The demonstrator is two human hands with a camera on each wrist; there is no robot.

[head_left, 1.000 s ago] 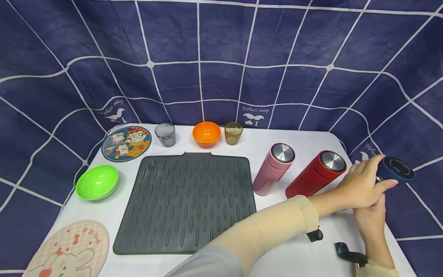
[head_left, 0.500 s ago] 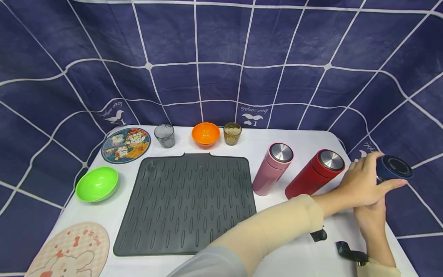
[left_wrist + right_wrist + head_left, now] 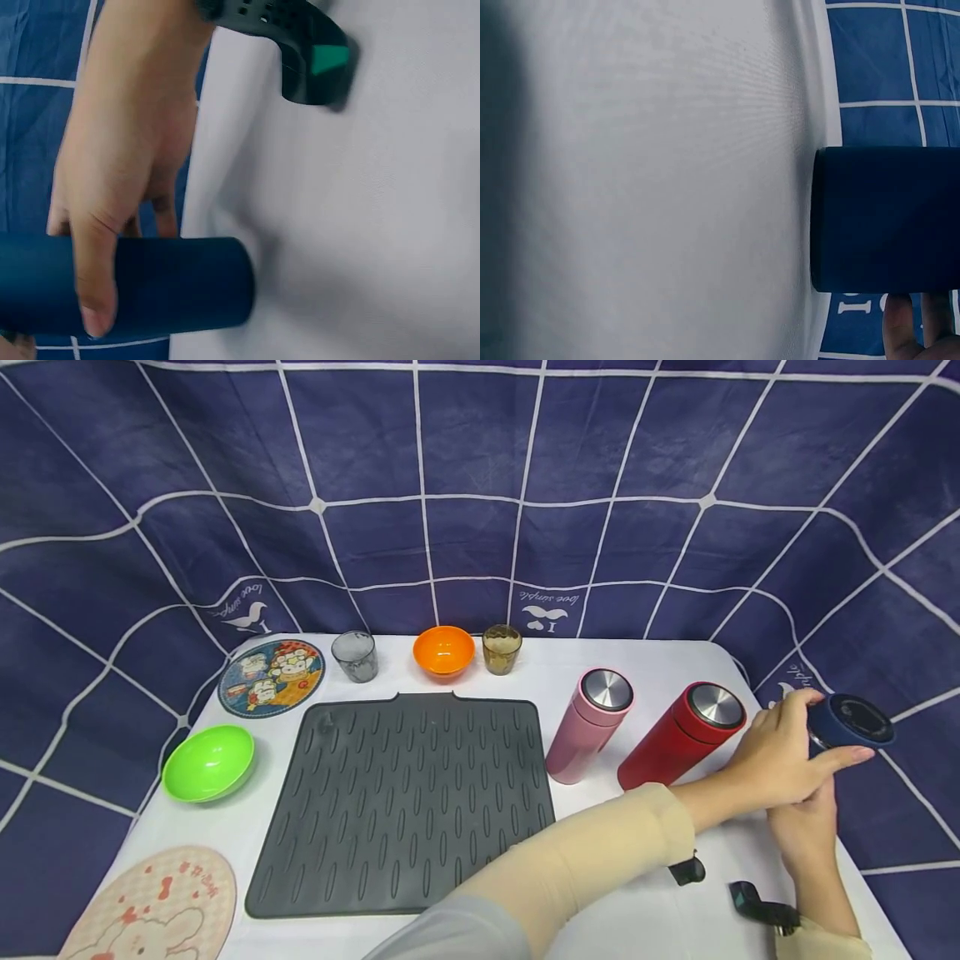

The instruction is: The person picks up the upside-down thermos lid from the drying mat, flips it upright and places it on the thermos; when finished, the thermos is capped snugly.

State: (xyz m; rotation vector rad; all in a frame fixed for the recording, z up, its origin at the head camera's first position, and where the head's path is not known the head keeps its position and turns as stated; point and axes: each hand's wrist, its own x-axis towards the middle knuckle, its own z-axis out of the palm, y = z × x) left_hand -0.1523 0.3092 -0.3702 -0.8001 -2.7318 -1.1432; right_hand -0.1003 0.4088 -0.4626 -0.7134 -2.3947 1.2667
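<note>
A dark blue thermos stands at the table's right side; its blue lid shows in the head view, with a thin silver band below. My left hand reaches across and grips the thermos at the lid, its thumb stretched along the near side. Lower down, my right hand holds the body, thumb across the front in the left wrist view. Two fingertips show under the body in the right wrist view. Whether the base touches the table is unclear.
Left of the hands stand a red thermos and a pink thermos. A dark ridged mat covers the middle. Behind it are a grey glass, an orange bowl and an amber glass. A green bowl sits left.
My left thumb shifted outward along the lid, then drew slightly back. My right hand keeps its hold on the body. The whole head view has drifted slightly; other objects stay put.
</note>
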